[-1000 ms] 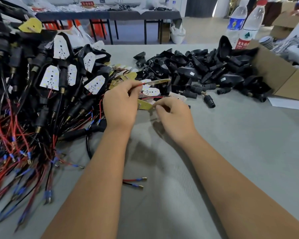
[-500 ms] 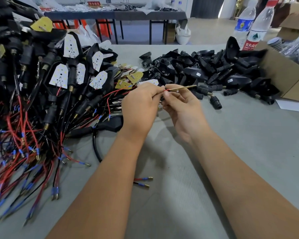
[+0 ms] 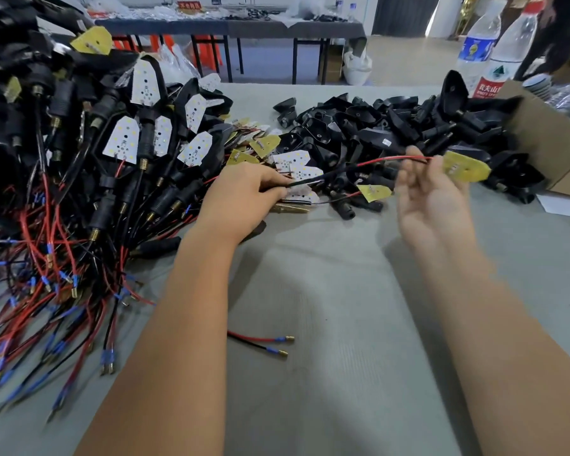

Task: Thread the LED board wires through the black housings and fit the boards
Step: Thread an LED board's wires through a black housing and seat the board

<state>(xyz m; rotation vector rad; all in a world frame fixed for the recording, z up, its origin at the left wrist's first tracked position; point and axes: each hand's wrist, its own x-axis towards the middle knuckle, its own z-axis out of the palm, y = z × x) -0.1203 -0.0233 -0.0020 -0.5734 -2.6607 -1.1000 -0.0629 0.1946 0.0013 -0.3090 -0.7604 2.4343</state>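
Note:
My right hand (image 3: 431,195) is raised palm up and pinches the red and black wires (image 3: 375,161) of an LED board (image 3: 466,166), whose yellow back faces me at the right. My left hand (image 3: 244,195) pinches the other end of those wires low over the loose LED boards (image 3: 293,161) in the middle of the table. A second yellow board (image 3: 374,192) with its own wires lies between the hands. Empty black housings (image 3: 369,126) are heaped behind the hands.
A big heap of fitted housings with trailing red and black wires (image 3: 79,179) fills the left side. A cardboard box (image 3: 553,136) and two water bottles (image 3: 504,51) stand at the right. One loose wire pair (image 3: 264,343) lies on the grey table (image 3: 326,324).
My hands were close together on the board; now the right hand has pulled the board away to the right and up, stretching its wires out from the left hand.

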